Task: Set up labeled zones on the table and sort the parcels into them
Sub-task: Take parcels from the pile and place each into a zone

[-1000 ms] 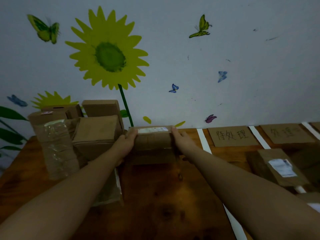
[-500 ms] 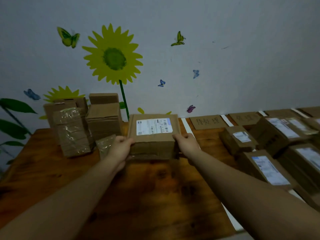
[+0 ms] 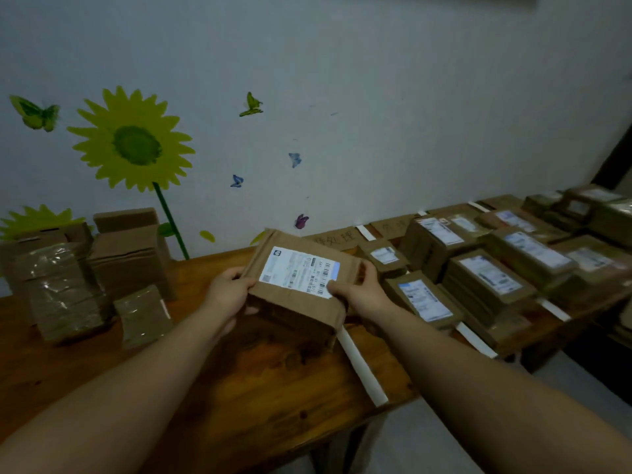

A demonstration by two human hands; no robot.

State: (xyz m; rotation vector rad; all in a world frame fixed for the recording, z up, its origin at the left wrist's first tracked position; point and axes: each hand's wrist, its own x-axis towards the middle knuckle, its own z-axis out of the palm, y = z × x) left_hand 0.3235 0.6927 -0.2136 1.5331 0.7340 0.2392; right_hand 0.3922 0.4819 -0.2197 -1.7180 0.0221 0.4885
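parcel [image 3: 297,278]: label up, tilted over the counter [image 3: 273,388], between left hand [image 3: 227,294] and right hand [image 3: 364,295].
fingers [image 3: 239,272]: on both hands, curled round its side edges.
sorted parcels [image 3: 489,278]: rightward of the fingers; right hand nearer, we judge.

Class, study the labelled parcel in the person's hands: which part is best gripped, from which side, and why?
Take the labelled parcel by its two side edges, left hand from the left, right hand from the right. It is a flat box tilted label-up, so a side grip likely steadies it and leaves the label readable.
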